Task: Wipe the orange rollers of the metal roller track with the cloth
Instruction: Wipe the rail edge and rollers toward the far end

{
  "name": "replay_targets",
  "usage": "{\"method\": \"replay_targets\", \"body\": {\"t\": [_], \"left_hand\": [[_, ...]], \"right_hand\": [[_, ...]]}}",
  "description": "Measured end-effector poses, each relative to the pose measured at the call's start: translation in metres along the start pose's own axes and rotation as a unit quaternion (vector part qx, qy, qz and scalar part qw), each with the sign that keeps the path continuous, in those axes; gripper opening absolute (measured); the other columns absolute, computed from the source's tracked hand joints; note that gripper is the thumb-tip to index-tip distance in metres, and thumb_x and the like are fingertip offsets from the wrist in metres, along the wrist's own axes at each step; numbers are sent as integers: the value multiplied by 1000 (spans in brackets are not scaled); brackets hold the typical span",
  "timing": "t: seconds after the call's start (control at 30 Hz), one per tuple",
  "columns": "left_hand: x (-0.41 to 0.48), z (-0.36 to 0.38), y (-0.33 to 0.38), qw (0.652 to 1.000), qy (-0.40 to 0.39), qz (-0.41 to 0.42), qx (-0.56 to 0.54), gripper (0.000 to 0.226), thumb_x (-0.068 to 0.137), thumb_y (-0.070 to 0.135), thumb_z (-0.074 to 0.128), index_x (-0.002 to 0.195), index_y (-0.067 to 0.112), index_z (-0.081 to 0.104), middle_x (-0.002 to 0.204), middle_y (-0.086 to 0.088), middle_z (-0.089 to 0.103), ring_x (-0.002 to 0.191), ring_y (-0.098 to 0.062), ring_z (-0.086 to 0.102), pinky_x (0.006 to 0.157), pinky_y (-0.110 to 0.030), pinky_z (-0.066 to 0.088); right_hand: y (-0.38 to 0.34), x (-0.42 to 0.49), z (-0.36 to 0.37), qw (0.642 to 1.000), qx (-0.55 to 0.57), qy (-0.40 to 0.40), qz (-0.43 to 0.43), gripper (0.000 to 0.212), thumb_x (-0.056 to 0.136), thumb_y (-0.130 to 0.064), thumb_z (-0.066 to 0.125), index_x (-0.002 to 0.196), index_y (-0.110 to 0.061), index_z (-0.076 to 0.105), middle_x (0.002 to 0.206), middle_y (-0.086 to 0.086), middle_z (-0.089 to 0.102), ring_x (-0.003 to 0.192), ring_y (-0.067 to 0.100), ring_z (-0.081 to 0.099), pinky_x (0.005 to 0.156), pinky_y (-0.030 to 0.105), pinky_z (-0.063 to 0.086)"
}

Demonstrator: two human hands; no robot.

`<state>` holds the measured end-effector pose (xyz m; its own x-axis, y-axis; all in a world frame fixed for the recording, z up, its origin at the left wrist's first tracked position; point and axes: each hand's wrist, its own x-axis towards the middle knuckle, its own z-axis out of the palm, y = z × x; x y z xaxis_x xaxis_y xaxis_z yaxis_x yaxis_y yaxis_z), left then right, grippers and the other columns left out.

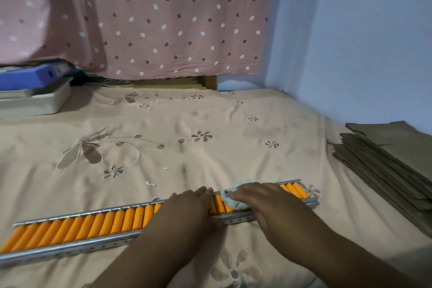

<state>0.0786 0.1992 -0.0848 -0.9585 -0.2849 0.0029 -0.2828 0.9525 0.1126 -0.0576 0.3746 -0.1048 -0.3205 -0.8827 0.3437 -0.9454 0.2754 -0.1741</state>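
Two bare forearms enter from the bottom edge, over a beige embroidered bedsheet [177, 124]. Left hand [187, 206] lies flat, fingers extended, palm down across the metal roller track [77, 244] near frame centre, holding nothing. Right hand [264, 199] presses palm-down on a pale crumpled cloth [230, 196], fingers spread over it rather than curled; cloth sits on the orange rollers [93, 224] just right of the left hand. Track runs diagonally from lower left to right of centre; a few rollers show past the right hand at the far end. Stack of brown cardboard sheets [385, 170] at right edge. Blue binder [32, 77] on a white tray [37, 100] at upper left. Pink dotted curtain [152, 18] across the top.
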Motion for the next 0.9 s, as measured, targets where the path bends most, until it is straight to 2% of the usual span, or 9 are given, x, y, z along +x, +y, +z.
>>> {"method": "replay_targets", "body": {"t": [0.1,0.17,0.27,0.33,0.37,0.47,0.53,0.7,0.9], "left_hand": [[0,-2,1,1000,-17,-1,6,55,98,52,46,145,25,37,137,3,51,121,-22,51,91,-33,36],[0,-1,0,1000,-19,2,5,56,98,53,46,145,24,38,136,2,52,120,-23,52,92,-34,37],[5,4,-3,1000,-16,5,2,59,98,53,47,147,21,37,141,1,50,122,-24,51,97,-37,38],[12,10,-5,1000,-9,4,3,63,97,52,48,148,18,36,144,0,49,126,-25,50,102,-40,37],[15,12,-7,1000,-4,5,6,63,97,52,48,149,17,37,144,-1,49,127,-26,49,104,-41,36],[19,19,-12,1000,9,18,2,61,96,50,50,146,16,40,140,-3,51,125,-29,50,106,-45,35],[19,20,-14,1000,11,25,-9,62,96,47,52,148,16,39,140,-4,50,125,-30,49,109,-49,32],[16,16,-19,999,6,53,-4,54,98,38,51,146,13,41,138,-7,51,123,-32,50,106,-51,35],[13,17,-33,997,6,74,9,57,97,29,55,149,16,38,141,-7,49,122,-35,53,104,-53,42]], "right_hand": [[-8,-13,-12,999,36,-9,-6,54,85,-3,62,129,-35,64,133,-13,62,119,16,59,99,36,47],[-9,-21,-20,998,62,-4,-24,48,84,-5,67,122,-35,68,126,-12,67,114,12,64,95,32,49],[-11,-33,-30,987,154,-33,10,63,94,-8,60,129,-60,51,130,-36,56,119,-13,51,98,10,37],[-15,-37,-31,983,173,-25,49,75,96,-11,58,126,-76,35,131,-50,41,117,-20,46,95,4,35],[-18,-35,-31,980,182,-3,77,73,94,-16,60,122,-78,36,127,-51,42,112,-19,51,90,4,39],[-25,-19,-33,964,206,113,124,59,83,-16,72,118,-58,52,116,-35,60,100,-10,62,77,6,44],[-29,3,-34,956,214,145,139,46,83,-18,74,116,-45,57,109,-27,65,96,-7,63,73,10,45],[-33,69,-29,955,227,125,146,26,86,-23,69,102,-41,61,97,-19,68,87,-4,62,64,9,43],[-29,120,-9,976,165,59,129,26,85,-22,67,109,-32,63,111,-12,59,96,3,57,74,9,38]]}}
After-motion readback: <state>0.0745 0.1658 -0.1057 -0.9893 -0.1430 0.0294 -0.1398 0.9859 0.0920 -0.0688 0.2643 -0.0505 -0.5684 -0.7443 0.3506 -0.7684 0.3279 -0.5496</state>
